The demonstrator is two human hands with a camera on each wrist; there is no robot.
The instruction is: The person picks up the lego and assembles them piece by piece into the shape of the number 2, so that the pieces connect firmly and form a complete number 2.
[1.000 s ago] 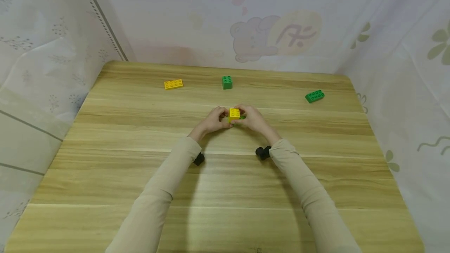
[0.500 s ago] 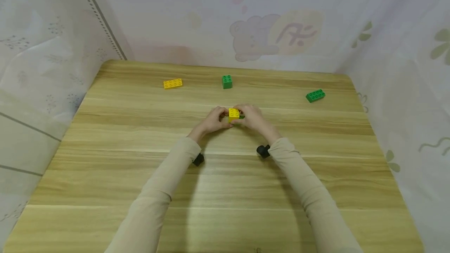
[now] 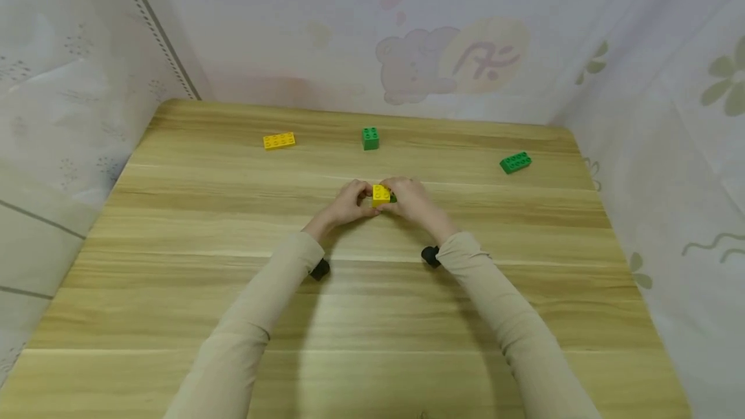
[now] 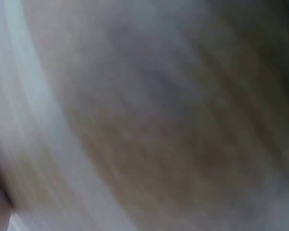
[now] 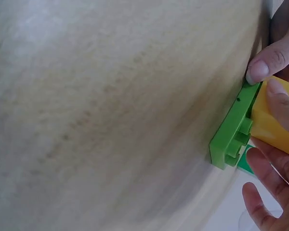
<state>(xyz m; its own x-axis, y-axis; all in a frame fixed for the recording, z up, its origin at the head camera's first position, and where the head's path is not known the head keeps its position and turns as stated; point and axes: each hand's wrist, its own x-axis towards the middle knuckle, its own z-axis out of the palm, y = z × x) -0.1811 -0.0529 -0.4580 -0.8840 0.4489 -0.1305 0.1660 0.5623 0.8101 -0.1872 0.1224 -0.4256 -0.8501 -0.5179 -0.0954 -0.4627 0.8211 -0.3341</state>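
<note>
Fingers (image 3: 365, 198) of both hands pinch the yellow brick (image 3: 381, 194) on its green brick (image 5: 231, 137) between them

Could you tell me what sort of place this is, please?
Probably a home play or recording corner: a wooden table hemmed by cartoon-bear curtains, with loose toy building bricks scattered, and both hands joining a yellow brick.

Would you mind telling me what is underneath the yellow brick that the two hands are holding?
A green brick sits joined beneath the yellow brick, seen best in the right wrist view. The left hand and right hand cover most of it, so its full length and the table under it stay hidden.
</note>
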